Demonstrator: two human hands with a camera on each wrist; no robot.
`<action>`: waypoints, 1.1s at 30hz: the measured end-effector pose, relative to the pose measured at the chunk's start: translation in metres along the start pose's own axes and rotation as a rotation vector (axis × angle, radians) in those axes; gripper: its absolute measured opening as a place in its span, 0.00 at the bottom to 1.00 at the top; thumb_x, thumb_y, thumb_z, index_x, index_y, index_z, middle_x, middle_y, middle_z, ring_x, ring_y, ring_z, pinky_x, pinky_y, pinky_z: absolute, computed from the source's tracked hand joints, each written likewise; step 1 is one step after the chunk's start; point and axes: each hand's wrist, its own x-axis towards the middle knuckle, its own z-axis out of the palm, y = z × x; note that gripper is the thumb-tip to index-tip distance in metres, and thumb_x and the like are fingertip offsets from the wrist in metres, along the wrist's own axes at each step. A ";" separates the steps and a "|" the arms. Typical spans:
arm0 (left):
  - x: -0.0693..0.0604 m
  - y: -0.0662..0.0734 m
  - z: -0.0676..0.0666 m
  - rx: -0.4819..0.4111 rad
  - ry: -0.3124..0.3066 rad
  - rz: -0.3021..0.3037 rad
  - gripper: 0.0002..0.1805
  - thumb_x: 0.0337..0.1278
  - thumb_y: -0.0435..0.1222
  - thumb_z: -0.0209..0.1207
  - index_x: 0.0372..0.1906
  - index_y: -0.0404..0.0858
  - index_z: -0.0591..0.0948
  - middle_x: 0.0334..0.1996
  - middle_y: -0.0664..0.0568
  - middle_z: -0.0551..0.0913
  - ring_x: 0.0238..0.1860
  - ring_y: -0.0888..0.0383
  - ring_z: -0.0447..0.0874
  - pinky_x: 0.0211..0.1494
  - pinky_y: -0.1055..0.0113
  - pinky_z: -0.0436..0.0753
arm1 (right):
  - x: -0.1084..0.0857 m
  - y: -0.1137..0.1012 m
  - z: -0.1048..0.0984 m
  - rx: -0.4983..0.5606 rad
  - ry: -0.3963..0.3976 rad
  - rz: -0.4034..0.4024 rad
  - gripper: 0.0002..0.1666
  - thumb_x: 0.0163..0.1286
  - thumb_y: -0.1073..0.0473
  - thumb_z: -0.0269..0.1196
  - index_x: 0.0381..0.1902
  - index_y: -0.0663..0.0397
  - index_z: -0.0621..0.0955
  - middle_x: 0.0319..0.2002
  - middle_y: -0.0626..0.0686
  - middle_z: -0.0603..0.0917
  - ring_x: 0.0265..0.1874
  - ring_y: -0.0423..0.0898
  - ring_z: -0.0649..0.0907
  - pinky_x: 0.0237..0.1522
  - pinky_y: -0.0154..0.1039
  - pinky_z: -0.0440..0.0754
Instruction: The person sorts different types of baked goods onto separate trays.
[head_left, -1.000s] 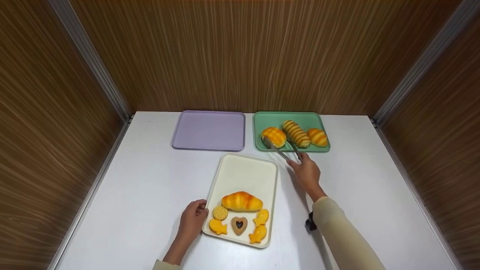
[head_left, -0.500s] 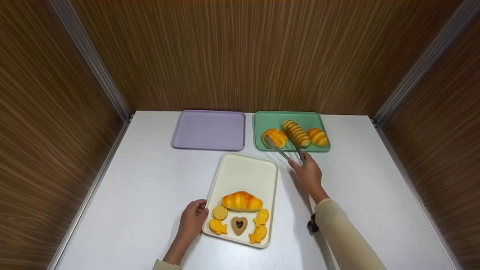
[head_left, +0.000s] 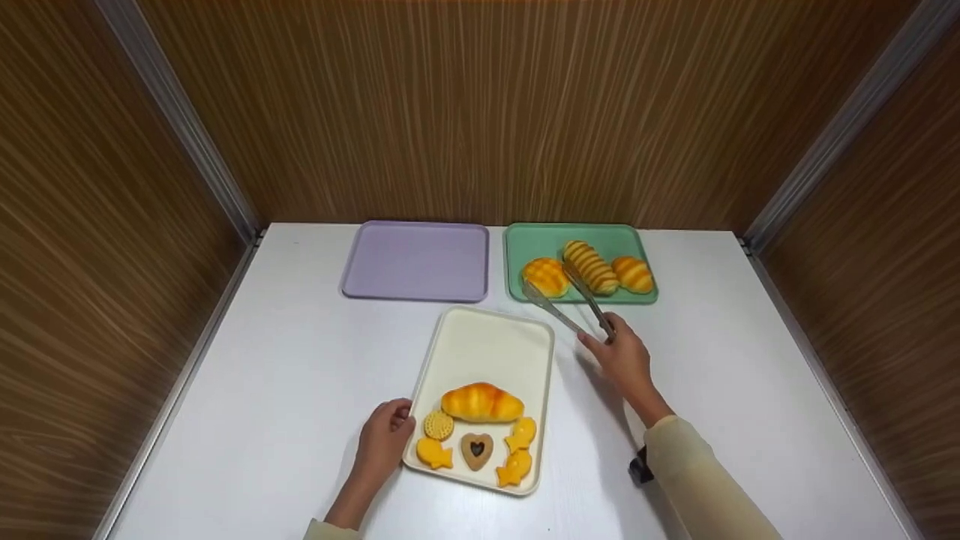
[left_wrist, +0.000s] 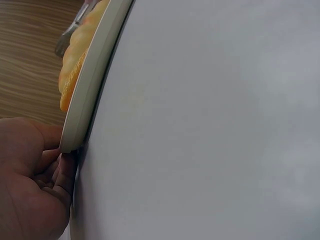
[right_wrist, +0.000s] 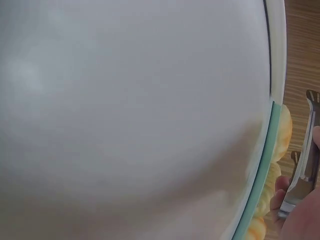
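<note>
My left hand pinches the left edge of a cream tray between thumb and fingers; the left wrist view shows its rim in that grip. On this tray lie a croissant, a round cookie, a heart-shaped cookie and several fish-shaped cookies. My right hand holds metal tongs with their arms spread. The tips overlap a round bun in the head view; contact is unclear. Beside that bun on the green tray are a long striped roll and a smaller bread.
A purple tray lies at the back left, beside the green one. Wood-grain panels close off the back and both sides of the white table.
My right hand and the tongs have drawn back slightly toward me and right, and the tongs' arms look wider apart. The round bun shifted slightly earlier. My left hand stays at the cream tray.
</note>
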 end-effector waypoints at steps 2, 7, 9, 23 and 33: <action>0.000 0.000 0.000 0.002 -0.001 0.000 0.15 0.67 0.32 0.59 0.55 0.34 0.81 0.43 0.50 0.82 0.42 0.59 0.77 0.48 0.66 0.79 | -0.005 -0.001 -0.002 0.013 -0.021 -0.011 0.37 0.63 0.36 0.69 0.60 0.53 0.77 0.34 0.54 0.78 0.32 0.50 0.75 0.33 0.44 0.70; 0.001 0.000 0.000 0.002 0.000 -0.002 0.15 0.67 0.33 0.59 0.55 0.34 0.81 0.42 0.50 0.82 0.42 0.59 0.77 0.47 0.67 0.79 | -0.019 -0.003 -0.006 0.002 -0.060 -0.072 0.39 0.62 0.34 0.69 0.62 0.52 0.76 0.41 0.56 0.83 0.38 0.50 0.79 0.37 0.44 0.73; 0.001 0.000 0.000 0.000 0.001 0.011 0.15 0.66 0.32 0.59 0.55 0.34 0.81 0.42 0.50 0.81 0.42 0.59 0.77 0.47 0.67 0.79 | -0.026 -0.006 -0.008 0.008 -0.071 -0.077 0.39 0.62 0.35 0.69 0.62 0.51 0.76 0.42 0.57 0.83 0.39 0.50 0.79 0.37 0.44 0.73; 0.000 0.002 -0.001 -0.006 -0.014 -0.005 0.14 0.68 0.32 0.58 0.56 0.34 0.81 0.43 0.50 0.81 0.43 0.58 0.77 0.48 0.66 0.79 | -0.070 -0.007 -0.004 0.040 -0.217 -0.060 0.39 0.58 0.36 0.73 0.63 0.43 0.78 0.48 0.51 0.85 0.41 0.48 0.78 0.44 0.46 0.78; 0.000 0.001 0.001 0.002 -0.008 -0.010 0.15 0.67 0.32 0.58 0.56 0.34 0.81 0.43 0.49 0.81 0.42 0.58 0.77 0.48 0.65 0.79 | -0.092 -0.002 -0.011 0.025 -0.332 -0.166 0.37 0.55 0.39 0.75 0.61 0.42 0.80 0.51 0.46 0.85 0.44 0.46 0.79 0.54 0.52 0.78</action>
